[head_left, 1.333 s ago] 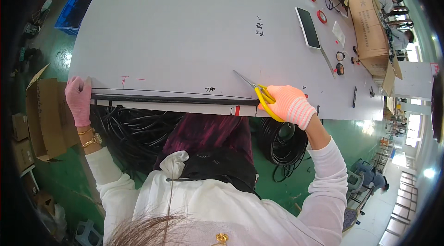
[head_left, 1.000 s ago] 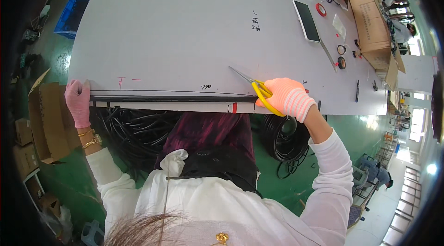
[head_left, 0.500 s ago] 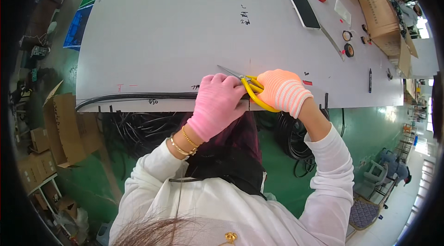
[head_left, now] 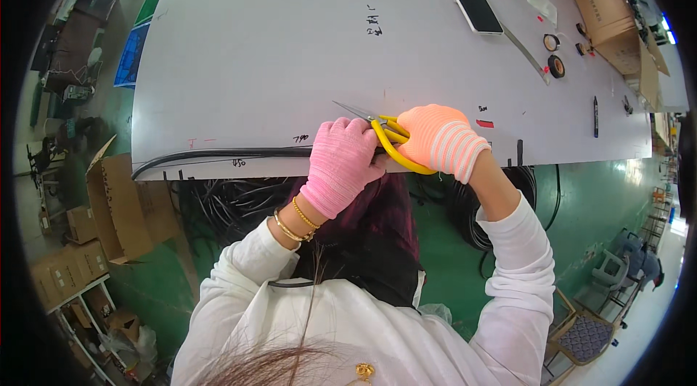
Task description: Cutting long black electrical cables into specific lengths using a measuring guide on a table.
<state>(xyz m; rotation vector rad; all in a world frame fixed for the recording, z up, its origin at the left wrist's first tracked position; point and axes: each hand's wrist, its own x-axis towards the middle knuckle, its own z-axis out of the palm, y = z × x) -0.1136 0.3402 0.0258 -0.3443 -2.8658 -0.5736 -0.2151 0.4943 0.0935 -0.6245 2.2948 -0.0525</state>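
My left hand (head_left: 340,167), in a pink glove, is closed round the end of a black cable bundle (head_left: 239,153) that lies along the table's near edge and runs off to the left. In an orange glove, my right hand (head_left: 439,140) grips a pair of yellow-handled scissors (head_left: 399,150). Their blades point to the far left above the table, just beyond my left fingers. The two hands are side by side, with the scissors' pivot between them. My left fingers hide the cable's end.
The grey table (head_left: 254,59) bears marker lines. At the far right lie a phone (head_left: 472,2), a steel ruler (head_left: 526,53), tape rolls (head_left: 556,66) and a marker pen (head_left: 596,117). Coils of black cable (head_left: 247,204) sit below the near edge. A cardboard box (head_left: 134,204) stands at left.
The view has shifted slightly, so the table and the things on it appear displaced. Both hands keep their holds, and the scissors stay between them at nearly the same place.
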